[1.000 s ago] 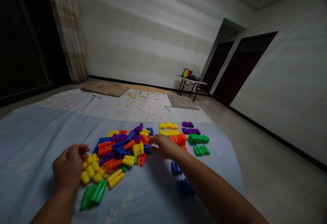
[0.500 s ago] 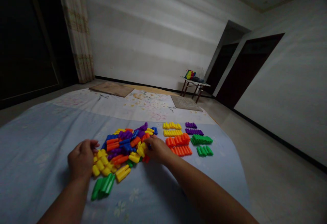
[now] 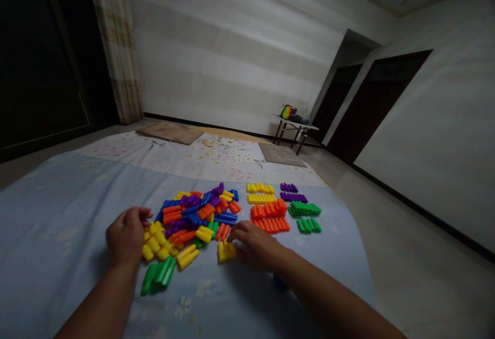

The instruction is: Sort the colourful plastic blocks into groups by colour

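My right hand (image 3: pixel 257 246) has its fingers closed on a yellow plastic building block (image 3: pixel 227 251), low over the cloth at the near right of a mixed heap of blocks (image 3: pixel 199 215). At the heap's left edge my left hand (image 3: pixel 127 236) rests beside a cluster of yellow blocks (image 3: pixel 155 242). Its fingers are loosely curled with the tips slightly apart, and nothing shows in them. Green blocks (image 3: pixel 159 275) lie nearest me, with a single yellow block (image 3: pixel 187 257) next to them. Something dark blue (image 3: pixel 280 282) is partly hidden under my right forearm.
Sorted rows stand right of the heap: yellow (image 3: pixel 261 198), orange (image 3: pixel 269 224), purple (image 3: pixel 294 197) and green (image 3: pixel 304 209). A flowered cloth (image 3: pixel 201 308) covers the surface. Two flat boards (image 3: pixel 170 132) lie at its far edge. A small table (image 3: pixel 296 122) stands beyond.
My right hand has drawn back from the heap toward me and right, bringing a yellow block out. Blue, orange and green blocks it covered now show. The left hand stays nearly in place.
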`<action>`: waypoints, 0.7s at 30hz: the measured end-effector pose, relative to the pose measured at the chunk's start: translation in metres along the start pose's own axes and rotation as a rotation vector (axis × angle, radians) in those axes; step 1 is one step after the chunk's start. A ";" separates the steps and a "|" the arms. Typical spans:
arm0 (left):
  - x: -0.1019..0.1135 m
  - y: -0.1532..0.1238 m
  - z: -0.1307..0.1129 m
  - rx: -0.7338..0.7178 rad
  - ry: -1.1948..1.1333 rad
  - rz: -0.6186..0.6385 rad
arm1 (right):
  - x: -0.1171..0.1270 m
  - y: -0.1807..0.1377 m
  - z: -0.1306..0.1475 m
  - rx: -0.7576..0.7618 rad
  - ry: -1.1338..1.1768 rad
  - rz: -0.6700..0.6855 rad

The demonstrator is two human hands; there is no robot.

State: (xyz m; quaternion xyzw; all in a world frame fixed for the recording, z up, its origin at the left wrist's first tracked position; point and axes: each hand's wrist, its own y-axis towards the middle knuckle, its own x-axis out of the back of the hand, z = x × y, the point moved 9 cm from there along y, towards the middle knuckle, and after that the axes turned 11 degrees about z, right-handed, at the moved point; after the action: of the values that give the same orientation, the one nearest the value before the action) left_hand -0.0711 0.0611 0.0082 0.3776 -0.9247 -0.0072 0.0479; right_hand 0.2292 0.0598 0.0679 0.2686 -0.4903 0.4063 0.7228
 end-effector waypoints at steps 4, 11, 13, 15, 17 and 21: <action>0.001 0.001 0.000 0.014 0.005 -0.003 | 0.000 0.000 0.004 0.022 0.036 0.007; 0.001 0.001 0.000 0.011 0.007 -0.002 | -0.017 0.013 -0.002 0.004 -0.017 0.055; 0.001 0.000 -0.001 0.015 0.019 0.005 | -0.014 0.012 -0.001 0.009 -0.008 0.046; 0.002 -0.001 -0.002 0.028 0.032 0.002 | -0.007 0.010 -0.002 0.018 0.030 0.025; 0.003 -0.002 -0.002 0.038 0.040 -0.008 | 0.009 0.006 -0.008 0.019 0.075 -0.047; 0.003 -0.002 -0.002 0.044 0.057 -0.008 | 0.055 0.001 -0.052 -0.066 0.100 -0.266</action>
State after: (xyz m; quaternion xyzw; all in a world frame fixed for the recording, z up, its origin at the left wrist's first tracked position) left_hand -0.0714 0.0579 0.0108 0.3822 -0.9214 0.0237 0.0662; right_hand 0.2642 0.1188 0.0993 0.2864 -0.4268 0.3035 0.8023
